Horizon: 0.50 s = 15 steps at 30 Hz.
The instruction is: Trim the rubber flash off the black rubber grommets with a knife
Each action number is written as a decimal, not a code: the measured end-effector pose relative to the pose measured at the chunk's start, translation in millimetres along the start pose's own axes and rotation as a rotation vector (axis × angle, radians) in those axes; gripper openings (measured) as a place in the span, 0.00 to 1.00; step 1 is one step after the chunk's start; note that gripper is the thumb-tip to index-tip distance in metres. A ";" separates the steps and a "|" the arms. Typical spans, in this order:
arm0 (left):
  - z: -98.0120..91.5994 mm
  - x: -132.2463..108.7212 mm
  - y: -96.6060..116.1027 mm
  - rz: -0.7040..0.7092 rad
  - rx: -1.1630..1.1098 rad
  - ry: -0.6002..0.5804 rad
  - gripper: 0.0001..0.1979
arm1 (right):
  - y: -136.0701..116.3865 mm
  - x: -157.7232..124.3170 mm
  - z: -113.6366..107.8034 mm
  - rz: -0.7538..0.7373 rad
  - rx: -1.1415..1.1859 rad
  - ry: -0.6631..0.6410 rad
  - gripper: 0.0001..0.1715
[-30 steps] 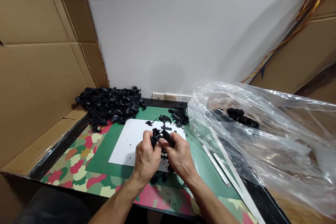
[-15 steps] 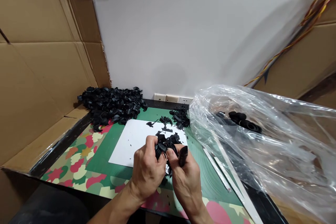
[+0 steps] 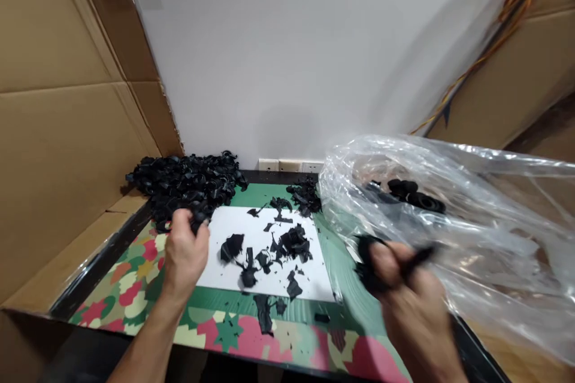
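At the front of a heap of black rubber pieces (image 3: 193, 176), my left hand (image 3: 184, 248) has its thumb and forefinger around a black piece; its other fingers are hidden. My right hand (image 3: 411, 293), blurred by motion, is closed on a black rubber part (image 3: 371, 263) beside the plastic bag. A dark, slim tool (image 3: 420, 260) sticks out of the same hand; its kind is too smeared to make out. Between the hands lies a white sheet (image 3: 211, 275) strewn with torn black scraps (image 3: 294, 242).
A clear plastic bag (image 3: 359, 161) with several black round parts (image 3: 422, 198) covers the right side. Cardboard (image 3: 76, 131) walls the left. Sockets (image 3: 290, 166) line the back wall. A smaller black scrap pile (image 3: 305, 196) lies behind the sheet.
My hands have parted from over the sheet. The left went left to the heap; the right went right toward the bag with a black part and the tool. Scraps on the sheet are uncovered.
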<state>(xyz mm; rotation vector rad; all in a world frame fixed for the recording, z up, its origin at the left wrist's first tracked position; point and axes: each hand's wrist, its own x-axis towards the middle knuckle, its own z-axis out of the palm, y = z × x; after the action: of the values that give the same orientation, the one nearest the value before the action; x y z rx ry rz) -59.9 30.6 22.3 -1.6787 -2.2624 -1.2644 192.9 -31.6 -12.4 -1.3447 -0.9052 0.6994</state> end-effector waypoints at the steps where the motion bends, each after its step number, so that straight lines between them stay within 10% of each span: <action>1: 2.7 2.3 -1.8 0.005 -0.012 -0.113 0.08 | 1.3 5.0 -0.8 0.049 0.035 -0.027 0.28; 8: 34.9 -16.2 17.2 0.294 -0.163 -0.612 0.11 | -1.2 12.2 20.7 0.427 0.395 -0.353 0.34; 15: 29.5 -18.5 30.8 0.381 -0.174 -0.391 0.08 | -4.9 12.5 27.4 0.515 0.477 -0.470 0.32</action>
<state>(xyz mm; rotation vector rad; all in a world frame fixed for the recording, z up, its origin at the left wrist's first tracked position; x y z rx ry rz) -15.2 37.0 11.4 -2.4605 -1.8957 -1.1494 175.1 -7.7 -5.9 -0.9921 -0.6833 1.5717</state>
